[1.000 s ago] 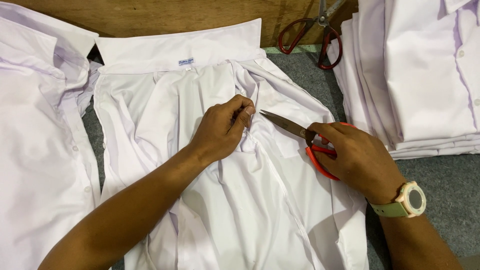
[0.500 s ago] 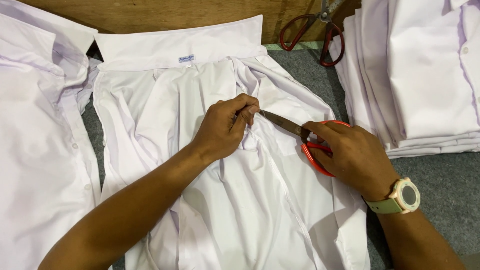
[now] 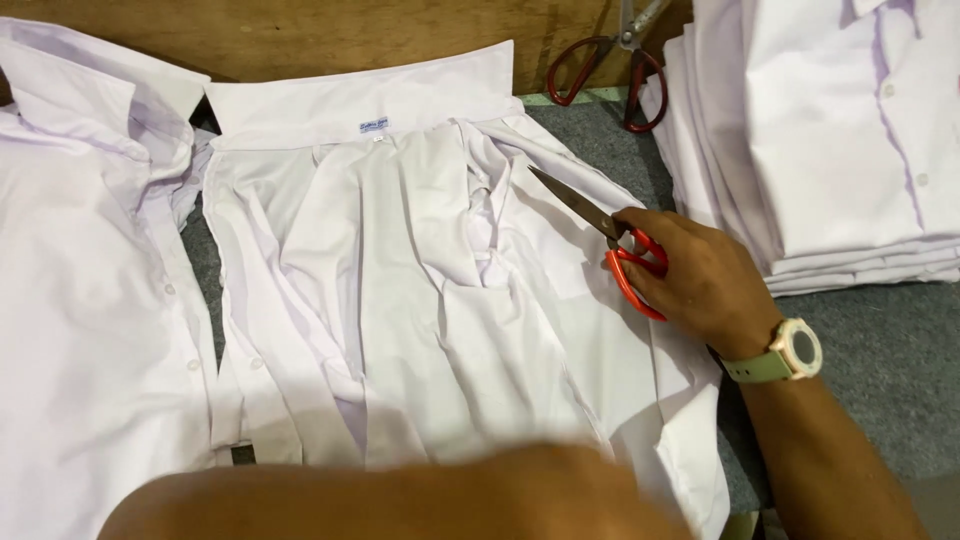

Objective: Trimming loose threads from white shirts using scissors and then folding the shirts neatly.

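My left forearm (image 3: 400, 500) sweeps across the bottom edge as a blur, and the left hand itself is out of frame, so I cannot tell what it holds or whether it is closed. It hides the lower part of the open white shirt (image 3: 420, 300). My right hand (image 3: 700, 280) covers most of the orange scissor handles (image 3: 635, 275) beneath its fingers, while above those fingers the second pair of scissors (image 3: 610, 60) and the stack of folded shirts (image 3: 840, 140) are cut off by the top edge.

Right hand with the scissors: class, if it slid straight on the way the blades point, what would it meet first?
The right hand holds red-handled scissors pointing up-left across the open white shirt. They would probably meet the shirt's bunched folds near its middle first, though the blades' height above the cloth is unclear.
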